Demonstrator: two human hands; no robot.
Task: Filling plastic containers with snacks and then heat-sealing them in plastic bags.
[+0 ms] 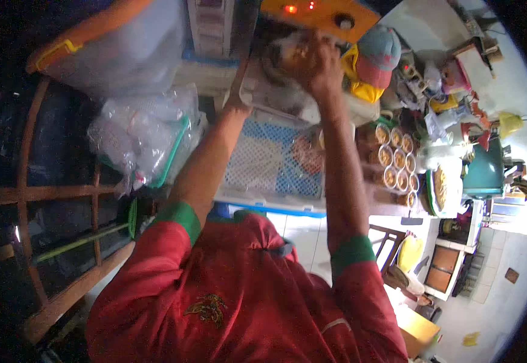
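Note:
My right hand (324,68) reaches over a blurred round item (290,56) under the front of an orange machine (322,16). That machine has red lights and a dark knob. Motion blur hides whether the fingers grip anything. My left hand (239,88) is at the left side of a translucent plastic tub (277,97), its fingers stretched away from me and dim. What it holds, if anything, cannot be made out. Nearer my body, a white plastic bin (268,199) shows a blue mesh pattern and a pinkish patch inside.
Several filled clear cups (399,156) stand in rows on the right, with a tray of food (440,188) beyond. A cap (376,54) lies on yellow cloth beside the machine. Clear plastic bags (141,131) crowd the left, above a wooden frame (59,193).

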